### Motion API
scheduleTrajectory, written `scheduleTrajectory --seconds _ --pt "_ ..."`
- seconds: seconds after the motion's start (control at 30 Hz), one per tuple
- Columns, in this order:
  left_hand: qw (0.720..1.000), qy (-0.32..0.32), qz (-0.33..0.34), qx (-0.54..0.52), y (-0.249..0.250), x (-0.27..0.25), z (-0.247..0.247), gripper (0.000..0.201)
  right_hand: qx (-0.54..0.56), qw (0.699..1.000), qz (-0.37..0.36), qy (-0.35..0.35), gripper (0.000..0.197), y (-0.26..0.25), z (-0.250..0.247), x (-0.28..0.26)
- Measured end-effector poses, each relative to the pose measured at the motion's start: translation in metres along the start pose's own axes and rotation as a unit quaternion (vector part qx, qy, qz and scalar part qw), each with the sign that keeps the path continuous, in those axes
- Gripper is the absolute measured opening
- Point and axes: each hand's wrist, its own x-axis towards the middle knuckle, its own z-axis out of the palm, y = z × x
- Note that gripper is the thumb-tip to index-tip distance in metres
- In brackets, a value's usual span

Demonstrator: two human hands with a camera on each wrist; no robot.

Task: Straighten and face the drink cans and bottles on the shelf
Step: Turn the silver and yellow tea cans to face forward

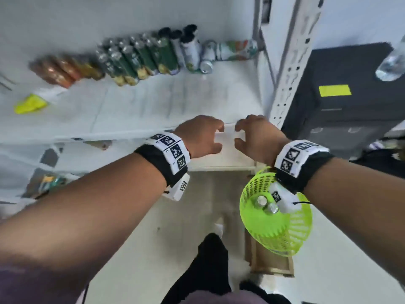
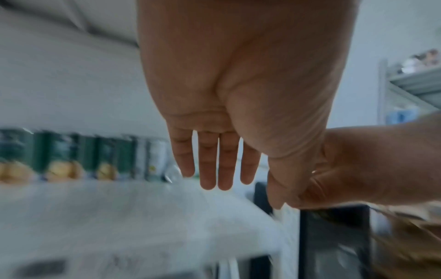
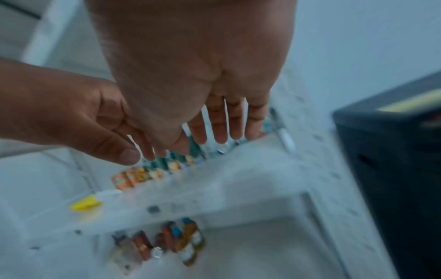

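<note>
White shelf [image 1: 153, 106]: toppled can [image 1: 237, 50] lies sideways at back right, long axis left-right; right hand [image 1: 255, 137] nearer; left hand [image 1: 200, 137] alongside, both grips released, empty.

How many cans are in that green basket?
2: one can and a second can side by side in the basket; the wrist camera may hide others.

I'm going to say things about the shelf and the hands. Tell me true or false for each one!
1. Both hands hold cans. False: the left hand and right hand hold nothing.
2. Green cans stand in a row at the back of the shelf. True.
3. A can lies on its side at the row's right end. True.
4. The basket is red. False: it is lime green.
</note>
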Motion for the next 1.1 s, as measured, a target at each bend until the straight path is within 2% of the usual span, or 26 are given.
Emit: scheduleTrajectory --seconds 0.07,0.17,0.27,0.5,0.57,0.67,0.87,1.1 --pt "0.999 0.041 -0.025 0.008 -0.027 -0.04 -0.047 0.051 -0.013 0.998 -0.05 0.032 0.041 -0.049 -0.028 0.006" --pt "0.989 0.117 -0.083 0.019 -0.077 -0.122 -0.114 0.05 -0.045 0.988 -0.136 0.057 0.04 -0.149 -0.067 0.009" --pt "0.978 0.17 -0.121 0.023 -0.119 -0.192 -0.16 0.049 -0.041 0.976 -0.195 0.084 0.038 -0.241 -0.092 0.011" --pt "0.944 0.256 -0.199 0.063 -0.243 -0.35 -0.233 0.034 -0.077 0.935 -0.309 0.154 0.033 -0.466 -0.095 0.015" --pt "0.937 0.269 -0.211 0.07 -0.278 -0.386 -0.251 0.039 -0.069 0.927 -0.33 0.165 0.031 -0.521 -0.091 0.021" --pt "0.924 0.295 -0.228 0.084 -0.338 -0.448 -0.28 0.043 -0.07 0.914 -0.361 0.173 0.038 -0.613 -0.082 0.031" --pt "0.905 0.314 -0.268 0.1 -0.427 -0.523 -0.328 0.042 -0.084 0.887 -0.41 0.194 0.042 -0.738 -0.083 0.054" --pt "0.881 0.353 -0.296 0.108 -0.532 -0.546 -0.364 0.044 -0.074 0.87 -0.437 0.217 0.043 -0.83 -0.102 0.12"
